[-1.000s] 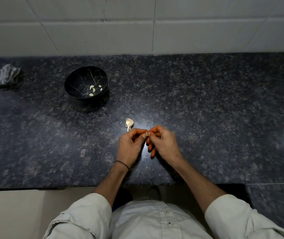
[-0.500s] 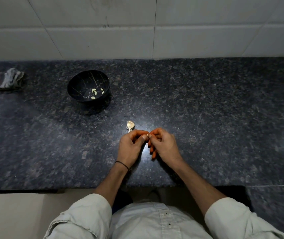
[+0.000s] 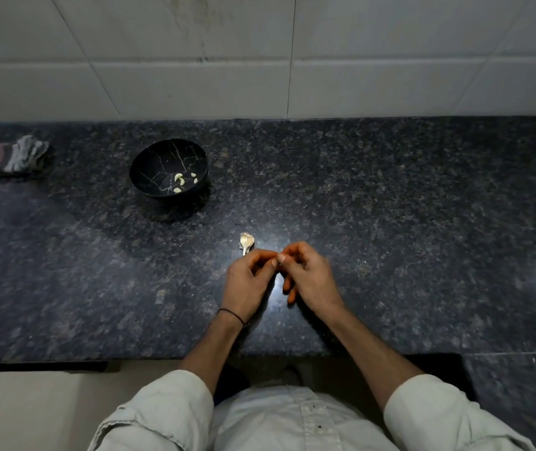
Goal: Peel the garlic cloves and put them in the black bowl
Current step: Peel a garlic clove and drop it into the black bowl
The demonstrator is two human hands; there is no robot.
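Peeling is under way. The left hand (image 3: 248, 281) and right hand (image 3: 309, 278), near the desk's front edge, meet fingertip to fingertip and pinch what I take for a clove, hidden from me. Next the skin must come off, then a reach to the black bowl (image 3: 152, 167), back-left, which holds peeled cloves (image 3: 179, 181). A second ago the pinch was the same, but a pale tip showed.

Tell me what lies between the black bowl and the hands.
Head view: a garlic bulb remnant lies on the granite counter by the left hand; otherwise bare.
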